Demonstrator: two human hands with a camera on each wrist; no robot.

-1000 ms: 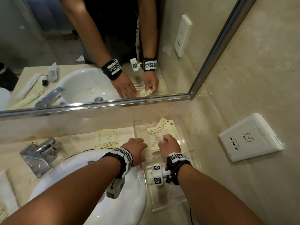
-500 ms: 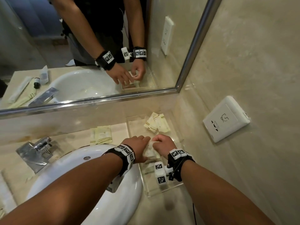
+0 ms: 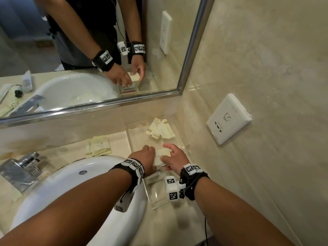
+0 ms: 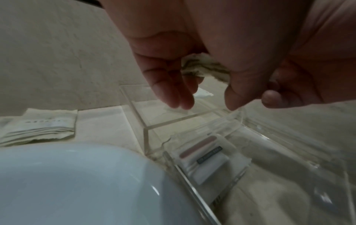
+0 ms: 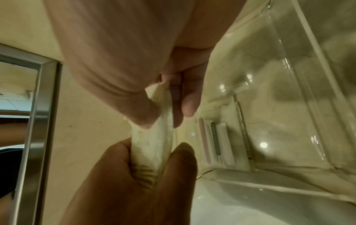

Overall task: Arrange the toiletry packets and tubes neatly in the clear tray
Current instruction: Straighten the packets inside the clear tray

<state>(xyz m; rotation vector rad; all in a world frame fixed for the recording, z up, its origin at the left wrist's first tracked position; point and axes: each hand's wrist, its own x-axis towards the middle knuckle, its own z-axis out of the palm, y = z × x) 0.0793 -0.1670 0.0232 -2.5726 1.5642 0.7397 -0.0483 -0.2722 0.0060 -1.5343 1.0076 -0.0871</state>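
Observation:
A clear acrylic tray (image 3: 129, 137) stands on the counter between the basin and the right wall. Both hands hold one small stack of cream packets (image 3: 162, 155) just above its middle. My left hand (image 3: 147, 157) pinches the stack's left end and my right hand (image 3: 173, 155) its right end. In the right wrist view the stack (image 5: 152, 144) runs from my right hand (image 5: 167, 115) down to the left hand (image 5: 134, 175). Two cream packets (image 3: 160, 129) lie in the tray's far end. A white packet with a pink stripe (image 4: 204, 156) lies in a nearer compartment. More cream packets (image 3: 98, 145) sit on the counter left of the tray.
The white basin (image 3: 71, 192) presses against the tray's left side, with the chrome faucet (image 3: 23, 167) beyond it. The mirror (image 3: 88, 50) runs along the back and reflects small tubes (image 3: 26, 84) by the basin. A wall socket (image 3: 229, 119) sits on the right wall.
Both hands have drawn back from the tray's far end toward me, carrying the stack of packets between them. Two packets stay at the far end.

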